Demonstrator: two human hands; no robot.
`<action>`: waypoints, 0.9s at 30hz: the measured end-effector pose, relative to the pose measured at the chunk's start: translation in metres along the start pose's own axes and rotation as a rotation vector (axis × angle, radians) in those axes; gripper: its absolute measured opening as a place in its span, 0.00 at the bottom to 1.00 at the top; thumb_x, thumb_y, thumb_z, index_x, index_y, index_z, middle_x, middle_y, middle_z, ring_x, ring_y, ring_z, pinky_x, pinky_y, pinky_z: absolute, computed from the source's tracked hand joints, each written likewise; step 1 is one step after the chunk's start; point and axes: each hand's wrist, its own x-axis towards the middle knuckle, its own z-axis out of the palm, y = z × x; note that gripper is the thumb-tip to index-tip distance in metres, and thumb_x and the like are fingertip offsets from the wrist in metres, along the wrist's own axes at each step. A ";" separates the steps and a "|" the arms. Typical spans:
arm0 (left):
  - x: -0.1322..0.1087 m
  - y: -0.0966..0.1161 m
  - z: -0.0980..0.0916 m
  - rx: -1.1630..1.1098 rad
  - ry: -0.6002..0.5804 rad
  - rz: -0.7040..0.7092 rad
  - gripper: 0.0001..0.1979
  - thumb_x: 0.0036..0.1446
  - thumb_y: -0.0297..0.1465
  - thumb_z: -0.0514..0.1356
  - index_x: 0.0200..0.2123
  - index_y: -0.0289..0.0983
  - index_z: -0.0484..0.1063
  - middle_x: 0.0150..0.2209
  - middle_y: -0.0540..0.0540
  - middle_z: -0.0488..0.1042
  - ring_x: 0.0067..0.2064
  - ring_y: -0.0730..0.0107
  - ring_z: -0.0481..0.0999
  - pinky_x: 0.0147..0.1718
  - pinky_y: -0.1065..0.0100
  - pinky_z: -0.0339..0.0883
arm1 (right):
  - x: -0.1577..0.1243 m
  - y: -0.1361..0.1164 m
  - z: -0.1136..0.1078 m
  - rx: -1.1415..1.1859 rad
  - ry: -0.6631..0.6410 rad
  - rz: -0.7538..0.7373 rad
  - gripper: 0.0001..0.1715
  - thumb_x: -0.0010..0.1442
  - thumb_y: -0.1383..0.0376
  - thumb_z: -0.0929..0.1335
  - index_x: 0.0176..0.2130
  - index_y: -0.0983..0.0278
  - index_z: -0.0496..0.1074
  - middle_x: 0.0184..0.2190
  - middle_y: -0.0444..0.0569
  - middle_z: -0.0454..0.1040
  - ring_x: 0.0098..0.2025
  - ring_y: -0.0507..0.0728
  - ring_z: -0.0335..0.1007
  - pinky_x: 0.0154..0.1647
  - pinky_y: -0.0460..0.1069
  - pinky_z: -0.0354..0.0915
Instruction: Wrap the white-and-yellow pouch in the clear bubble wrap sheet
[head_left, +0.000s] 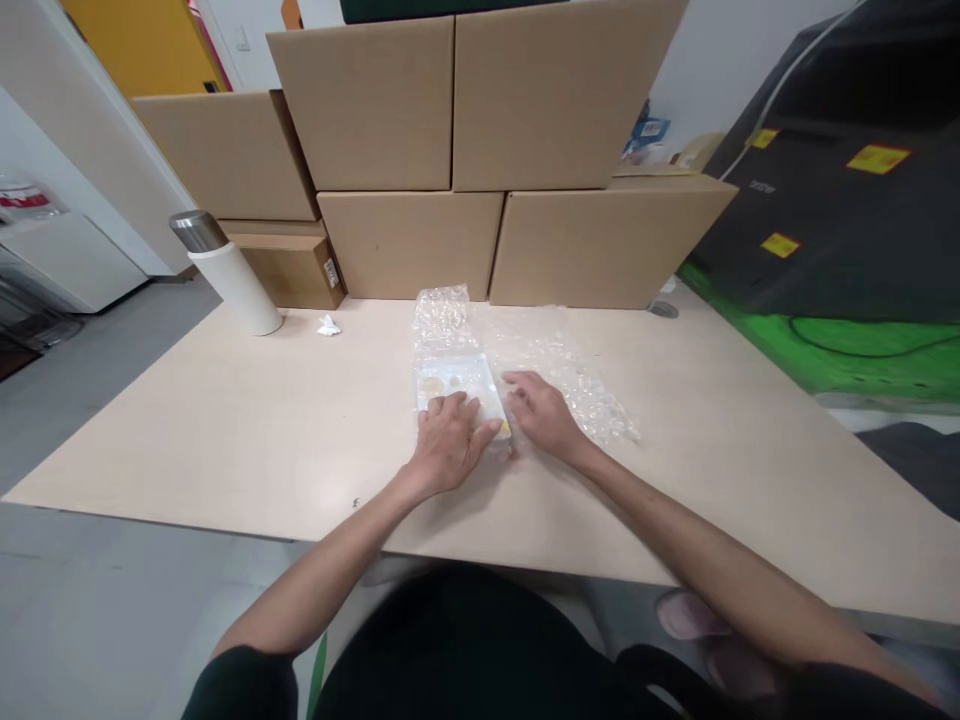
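A flat, pale box-like item [474,372] with round yellowish marks lies on a sheet of clear bubble wrap [442,318] in the middle of the table. Across its near part rests my left hand [452,440], fingers spread flat on the top. My right hand [546,412] is just to the right of the item, over the bubble wrap, its fingers partly bent; whether they pinch the film is not clear. The wrap stretches out behind the item and to the right, under and beyond my right hand.
Stacked cardboard boxes [411,245] line the table's back edge. A white thermos flask [236,287] and a crumpled white tissue [328,326] stand at the back left. To the right is a large dark machine [832,220] above a green surface [847,350].
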 end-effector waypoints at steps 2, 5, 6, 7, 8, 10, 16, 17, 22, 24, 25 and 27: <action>0.000 0.000 0.000 -0.001 -0.025 0.006 0.29 0.69 0.49 0.45 0.60 0.38 0.68 0.65 0.35 0.62 0.62 0.40 0.60 0.56 0.41 0.59 | 0.003 0.000 0.004 -0.140 0.047 -0.143 0.18 0.61 0.65 0.61 0.48 0.64 0.74 0.51 0.58 0.74 0.54 0.63 0.68 0.57 0.59 0.63; -0.002 -0.015 0.000 -0.098 0.044 -0.023 0.26 0.66 0.45 0.52 0.61 0.39 0.68 0.65 0.35 0.61 0.64 0.40 0.59 0.59 0.41 0.56 | 0.005 -0.005 0.021 -0.293 -0.141 -0.263 0.19 0.69 0.62 0.56 0.43 0.65 0.72 0.44 0.58 0.76 0.51 0.62 0.69 0.57 0.59 0.62; -0.004 -0.023 0.000 -0.154 0.115 -0.061 0.26 0.64 0.44 0.55 0.61 0.39 0.67 0.66 0.34 0.60 0.65 0.40 0.58 0.60 0.40 0.55 | 0.005 -0.007 0.027 -0.323 -0.203 -0.266 0.21 0.71 0.61 0.54 0.40 0.65 0.72 0.40 0.56 0.75 0.47 0.61 0.70 0.55 0.58 0.61; -0.005 -0.032 0.000 -0.219 0.214 -0.123 0.29 0.62 0.44 0.58 0.63 0.38 0.65 0.67 0.33 0.58 0.67 0.38 0.55 0.61 0.39 0.53 | 0.005 -0.010 0.033 -0.344 -0.240 -0.261 0.24 0.72 0.59 0.53 0.37 0.64 0.71 0.37 0.55 0.75 0.45 0.60 0.70 0.55 0.58 0.61; -0.007 -0.041 -0.001 -0.312 0.305 -0.204 0.34 0.59 0.45 0.61 0.64 0.36 0.63 0.67 0.31 0.57 0.68 0.37 0.54 0.61 0.39 0.53 | 0.005 -0.013 0.037 -0.357 -0.255 -0.252 0.25 0.73 0.57 0.52 0.36 0.64 0.69 0.35 0.54 0.74 0.43 0.60 0.69 0.54 0.58 0.60; -0.011 -0.054 -0.004 -0.621 0.360 -0.345 0.40 0.57 0.47 0.63 0.67 0.34 0.58 0.64 0.29 0.61 0.65 0.42 0.62 0.58 0.46 0.61 | 0.004 -0.018 0.039 -0.352 -0.242 -0.225 0.27 0.73 0.53 0.52 0.34 0.64 0.68 0.34 0.52 0.72 0.41 0.59 0.68 0.54 0.57 0.58; -0.010 -0.027 -0.024 -1.051 0.409 -0.266 0.34 0.62 0.49 0.58 0.66 0.40 0.56 0.62 0.35 0.68 0.57 0.59 0.74 0.51 0.61 0.69 | 0.002 -0.029 0.011 0.047 -0.283 0.005 0.27 0.69 0.46 0.58 0.37 0.61 0.73 0.34 0.48 0.73 0.39 0.58 0.69 0.48 0.55 0.62; -0.006 -0.017 -0.025 -1.039 0.411 -0.194 0.31 0.64 0.48 0.57 0.64 0.41 0.57 0.63 0.36 0.67 0.58 0.59 0.73 0.53 0.59 0.69 | 0.001 -0.028 0.004 0.152 -0.280 0.053 0.25 0.68 0.46 0.60 0.39 0.61 0.74 0.36 0.48 0.75 0.41 0.58 0.69 0.48 0.54 0.63; 0.031 0.024 -0.006 -0.759 0.279 0.225 0.24 0.68 0.45 0.50 0.62 0.41 0.62 0.69 0.39 0.59 0.70 0.58 0.57 0.67 0.52 0.50 | -0.006 -0.003 -0.028 0.526 -0.204 0.251 0.25 0.61 0.44 0.66 0.43 0.60 0.77 0.41 0.49 0.78 0.42 0.59 0.71 0.44 0.53 0.65; 0.048 0.034 0.008 -0.589 0.208 0.341 0.26 0.70 0.44 0.47 0.65 0.41 0.61 0.71 0.39 0.55 0.72 0.56 0.51 0.69 0.49 0.43 | -0.009 0.013 -0.044 0.502 -0.101 0.260 0.25 0.59 0.46 0.67 0.44 0.61 0.77 0.40 0.49 0.78 0.41 0.59 0.71 0.43 0.53 0.65; 0.055 0.038 0.015 -0.509 0.164 0.372 0.26 0.70 0.44 0.46 0.66 0.41 0.60 0.72 0.40 0.53 0.73 0.54 0.49 0.68 0.48 0.42 | -0.012 0.022 -0.052 0.450 -0.043 0.244 0.23 0.58 0.48 0.67 0.43 0.61 0.77 0.41 0.49 0.78 0.42 0.59 0.71 0.44 0.53 0.65; 0.067 0.047 0.029 -0.367 0.061 0.392 0.26 0.71 0.44 0.44 0.68 0.44 0.57 0.73 0.42 0.51 0.73 0.50 0.48 0.67 0.44 0.42 | -0.016 0.037 -0.069 0.271 0.057 0.190 0.19 0.55 0.54 0.68 0.42 0.62 0.78 0.42 0.50 0.78 0.43 0.61 0.71 0.46 0.55 0.65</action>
